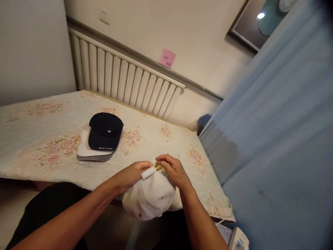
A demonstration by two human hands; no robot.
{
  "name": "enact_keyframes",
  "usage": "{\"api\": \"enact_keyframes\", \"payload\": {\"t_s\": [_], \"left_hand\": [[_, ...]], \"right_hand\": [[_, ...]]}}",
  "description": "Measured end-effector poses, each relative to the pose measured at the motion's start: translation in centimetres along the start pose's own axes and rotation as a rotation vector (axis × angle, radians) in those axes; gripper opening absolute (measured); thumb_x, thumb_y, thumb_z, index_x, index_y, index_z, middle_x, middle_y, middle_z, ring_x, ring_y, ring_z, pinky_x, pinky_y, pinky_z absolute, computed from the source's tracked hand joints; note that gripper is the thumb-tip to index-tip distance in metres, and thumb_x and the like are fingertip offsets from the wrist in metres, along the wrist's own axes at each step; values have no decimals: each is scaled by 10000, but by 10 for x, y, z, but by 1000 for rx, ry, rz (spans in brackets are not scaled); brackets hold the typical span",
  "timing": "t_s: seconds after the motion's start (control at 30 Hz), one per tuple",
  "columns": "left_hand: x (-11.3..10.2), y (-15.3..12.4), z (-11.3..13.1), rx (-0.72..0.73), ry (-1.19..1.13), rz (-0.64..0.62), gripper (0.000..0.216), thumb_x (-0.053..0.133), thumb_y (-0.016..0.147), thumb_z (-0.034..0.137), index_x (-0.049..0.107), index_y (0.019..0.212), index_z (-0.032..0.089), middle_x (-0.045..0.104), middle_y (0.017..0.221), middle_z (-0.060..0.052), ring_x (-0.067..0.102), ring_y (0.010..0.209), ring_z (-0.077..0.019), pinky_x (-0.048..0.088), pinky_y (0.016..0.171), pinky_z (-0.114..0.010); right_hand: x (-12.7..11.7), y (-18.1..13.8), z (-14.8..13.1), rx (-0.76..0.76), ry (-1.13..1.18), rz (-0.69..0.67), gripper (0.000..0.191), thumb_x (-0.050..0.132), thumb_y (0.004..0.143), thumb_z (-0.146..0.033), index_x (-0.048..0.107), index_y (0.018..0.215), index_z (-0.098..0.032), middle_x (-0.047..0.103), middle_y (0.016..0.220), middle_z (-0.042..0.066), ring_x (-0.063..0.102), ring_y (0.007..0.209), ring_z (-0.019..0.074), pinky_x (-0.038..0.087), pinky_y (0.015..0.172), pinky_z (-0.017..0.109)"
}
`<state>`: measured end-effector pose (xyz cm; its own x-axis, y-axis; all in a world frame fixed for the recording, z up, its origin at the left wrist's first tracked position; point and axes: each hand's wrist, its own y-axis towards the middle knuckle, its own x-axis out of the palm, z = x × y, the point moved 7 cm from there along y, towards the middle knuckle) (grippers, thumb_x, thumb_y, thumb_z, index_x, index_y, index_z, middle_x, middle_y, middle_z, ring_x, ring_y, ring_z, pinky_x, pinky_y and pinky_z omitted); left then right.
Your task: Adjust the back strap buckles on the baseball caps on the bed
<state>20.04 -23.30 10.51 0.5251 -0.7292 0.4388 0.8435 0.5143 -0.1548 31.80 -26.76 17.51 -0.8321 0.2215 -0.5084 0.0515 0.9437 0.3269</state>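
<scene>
I hold a white cap (pixel 149 198) at the near edge of the table, its crown towards me. My left hand (pixel 130 176) grips the cap's back and pinches the white strap (pixel 148 172). Pinched on the brass buckle (pixel 158 168) at the strap's end is my right hand (pixel 174 172), fingers closed. Farther back on the table lies a stack of caps, with a navy cap (pixel 105 131) on top of a white one (pixel 84 149) and a grey one (pixel 96 158).
The table wears a pale floral cloth (pixel 39 139). A white radiator (pixel 125 80) runs along the wall behind it, with a pink sticky note (pixel 167 58) above. A blue curtain (pixel 273 139) hangs at the right. White items (pixel 238 239) lie at bottom right.
</scene>
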Motion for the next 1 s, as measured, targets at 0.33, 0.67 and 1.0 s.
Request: {"api": "enact_keyframes", "payload": {"t_s": [0.33, 0.67, 1.0], "left_hand": [[7, -3, -6, -7, -65, -12, 190, 729, 703, 263, 617, 791, 138, 613, 673, 19, 509, 555, -84, 372, 559, -204], [0, -5, -2, 119, -74, 47, 230, 702, 751, 348, 635, 843, 148, 680, 764, -17, 606, 708, -139, 443, 671, -238], [-19, -10, 7, 120, -164, 50, 207, 696, 771, 333, 603, 817, 154, 602, 661, 17, 536, 550, -86, 396, 540, -192]], "right_hand": [[20, -4, 13, 141, 192, -51, 149, 488, 831, -196, 628, 783, -180, 498, 582, -50, 467, 546, 89, 358, 539, 207], [40, -7, 21, 214, 321, 31, 130, 481, 839, -254, 602, 838, -206, 454, 578, -70, 401, 476, 76, 330, 468, 197], [30, -3, 106, 407, 737, 343, 290, 575, 783, -481, 610, 861, -204, 458, 518, -73, 416, 433, 89, 392, 483, 225]]}}
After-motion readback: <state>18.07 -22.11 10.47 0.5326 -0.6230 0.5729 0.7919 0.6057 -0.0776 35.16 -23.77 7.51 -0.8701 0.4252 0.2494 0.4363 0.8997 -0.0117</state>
